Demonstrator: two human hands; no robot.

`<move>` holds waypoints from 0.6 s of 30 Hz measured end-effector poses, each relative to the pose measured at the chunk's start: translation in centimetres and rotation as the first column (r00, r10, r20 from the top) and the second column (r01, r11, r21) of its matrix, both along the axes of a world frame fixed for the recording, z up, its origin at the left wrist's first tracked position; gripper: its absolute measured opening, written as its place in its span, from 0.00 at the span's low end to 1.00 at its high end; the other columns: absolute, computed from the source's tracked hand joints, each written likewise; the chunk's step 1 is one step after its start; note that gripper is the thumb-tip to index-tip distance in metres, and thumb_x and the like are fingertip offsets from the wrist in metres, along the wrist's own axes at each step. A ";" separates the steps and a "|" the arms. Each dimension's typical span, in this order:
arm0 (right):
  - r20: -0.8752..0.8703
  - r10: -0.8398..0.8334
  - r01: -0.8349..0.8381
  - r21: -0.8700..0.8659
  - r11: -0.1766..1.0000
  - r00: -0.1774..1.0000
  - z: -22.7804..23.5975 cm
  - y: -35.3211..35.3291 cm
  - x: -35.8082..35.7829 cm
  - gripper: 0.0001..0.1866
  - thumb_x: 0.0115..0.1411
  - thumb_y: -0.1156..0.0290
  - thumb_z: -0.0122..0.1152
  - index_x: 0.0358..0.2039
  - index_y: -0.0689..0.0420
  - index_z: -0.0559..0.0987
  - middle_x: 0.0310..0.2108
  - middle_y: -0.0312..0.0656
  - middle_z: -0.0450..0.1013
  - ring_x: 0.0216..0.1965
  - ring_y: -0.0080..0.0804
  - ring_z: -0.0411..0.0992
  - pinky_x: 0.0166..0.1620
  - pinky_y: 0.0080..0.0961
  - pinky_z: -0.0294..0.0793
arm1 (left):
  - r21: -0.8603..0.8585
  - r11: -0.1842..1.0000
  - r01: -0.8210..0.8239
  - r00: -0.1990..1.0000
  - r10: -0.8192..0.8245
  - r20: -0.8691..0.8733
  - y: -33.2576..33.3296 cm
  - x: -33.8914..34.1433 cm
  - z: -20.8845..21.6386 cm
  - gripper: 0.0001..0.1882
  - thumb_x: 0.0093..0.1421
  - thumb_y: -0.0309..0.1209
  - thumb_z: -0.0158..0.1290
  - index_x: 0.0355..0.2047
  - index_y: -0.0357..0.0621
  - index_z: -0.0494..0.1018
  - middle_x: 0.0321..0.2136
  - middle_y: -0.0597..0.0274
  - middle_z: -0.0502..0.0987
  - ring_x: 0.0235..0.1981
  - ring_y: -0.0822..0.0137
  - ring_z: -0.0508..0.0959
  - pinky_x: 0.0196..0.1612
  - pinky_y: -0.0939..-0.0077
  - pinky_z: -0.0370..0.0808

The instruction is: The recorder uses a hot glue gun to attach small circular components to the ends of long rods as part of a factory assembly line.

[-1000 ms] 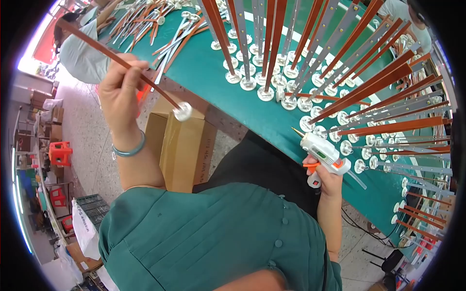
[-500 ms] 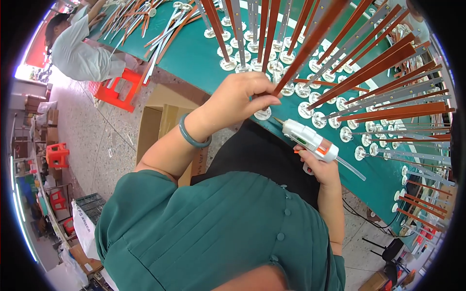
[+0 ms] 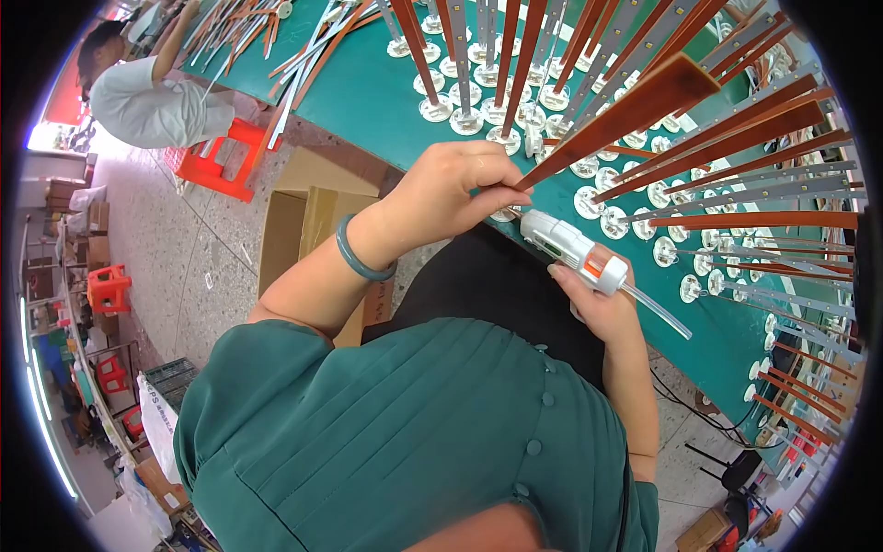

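My left hand [image 3: 464,184] pinches a long brown strip [image 3: 625,115] near its lower end, the strip slanting up to the right. Under those fingers a white round base [image 3: 504,215] shows in part at the table edge; whether the strip touches it is hidden. In my right hand [image 3: 602,313] is a white hot glue gun [image 3: 563,243], a clear glue stick [image 3: 658,311] poking out of its back. The gun's nozzle points in below the left fingertips, close to the base, and its tip is mostly covered.
Many strips on round white bases [image 3: 587,201] crowd the green table [image 3: 354,115]. Loose strips [image 3: 317,55] lie at the far left. An open cardboard box [image 3: 280,216] is left of my legs. Beyond it, a person [image 3: 147,101] sits on a red stool [image 3: 225,161].
The glue gun has moved up and left, its nozzle now under my left fingers. The brown strip's upper end has tipped right and lower. My left hand stays nearly in place.
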State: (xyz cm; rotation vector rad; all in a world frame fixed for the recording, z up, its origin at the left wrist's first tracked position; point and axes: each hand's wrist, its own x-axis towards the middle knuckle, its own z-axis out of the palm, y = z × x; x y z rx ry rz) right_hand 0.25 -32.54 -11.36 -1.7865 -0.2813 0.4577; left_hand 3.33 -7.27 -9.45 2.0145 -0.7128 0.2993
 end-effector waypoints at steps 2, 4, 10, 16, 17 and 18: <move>0.015 -0.004 0.005 -0.043 0.999 1.000 0.0 0.1 0.0 0.10 0.52 0.71 0.68 0.28 0.63 0.76 0.21 0.36 0.70 0.23 0.20 0.64 0.28 0.21 0.64 | -0.003 1.000 0.003 1.000 -0.003 0.000 0.0 0.0 -0.1 0.05 0.52 0.26 0.62 0.29 0.42 0.77 0.23 0.60 0.75 0.25 0.60 0.75 0.28 0.71 0.71; 0.027 -0.012 0.013 -0.046 0.999 1.000 0.2 0.4 0.1 0.10 0.52 0.71 0.69 0.27 0.63 0.76 0.21 0.36 0.69 0.22 0.20 0.63 0.27 0.22 0.64 | -0.006 1.000 0.005 1.000 -0.005 0.001 0.1 0.1 -0.1 0.05 0.52 0.25 0.61 0.29 0.42 0.77 0.23 0.60 0.74 0.25 0.60 0.75 0.28 0.71 0.71; 0.035 -0.010 0.010 0.007 1.000 0.999 -1.0 -0.5 -0.1 0.10 0.51 0.73 0.69 0.31 0.64 0.78 0.23 0.37 0.71 0.23 0.21 0.65 0.28 0.21 0.66 | -0.041 0.999 0.012 0.999 -0.014 -0.035 0.5 0.4 0.0 0.05 0.53 0.26 0.61 0.29 0.40 0.78 0.24 0.60 0.77 0.26 0.63 0.76 0.29 0.73 0.72; -0.028 0.040 -0.028 0.337 0.941 0.999 -2.4 -2.9 -0.5 0.13 0.51 0.76 0.66 0.38 0.67 0.79 0.31 0.42 0.77 0.30 0.26 0.76 0.33 0.19 0.75 | -0.116 0.992 0.048 0.994 -0.060 -0.095 1.8 -0.1 0.7 0.02 0.53 0.20 0.58 0.29 0.37 0.78 0.28 0.59 0.80 0.31 0.65 0.79 0.35 0.75 0.75; -0.074 -0.005 0.037 0.435 0.900 0.997 -2.6 -3.2 -0.8 0.14 0.51 0.75 0.66 0.38 0.67 0.79 0.31 0.44 0.77 0.31 0.28 0.77 0.33 0.20 0.76 | -0.115 0.992 0.049 0.994 -0.060 -0.096 1.9 -0.2 0.8 0.02 0.53 0.20 0.58 0.29 0.37 0.78 0.28 0.59 0.80 0.31 0.65 0.79 0.35 0.75 0.75; -0.124 -0.044 0.103 0.524 0.845 0.991 -3.0 -3.5 -1.0 0.14 0.51 0.74 0.66 0.37 0.68 0.79 0.30 0.47 0.78 0.31 0.30 0.77 0.32 0.20 0.77 | -0.139 0.987 0.077 0.993 -0.089 -0.084 1.9 -0.4 1.1 0.03 0.54 0.19 0.57 0.29 0.37 0.78 0.28 0.59 0.79 0.31 0.65 0.78 0.35 0.74 0.75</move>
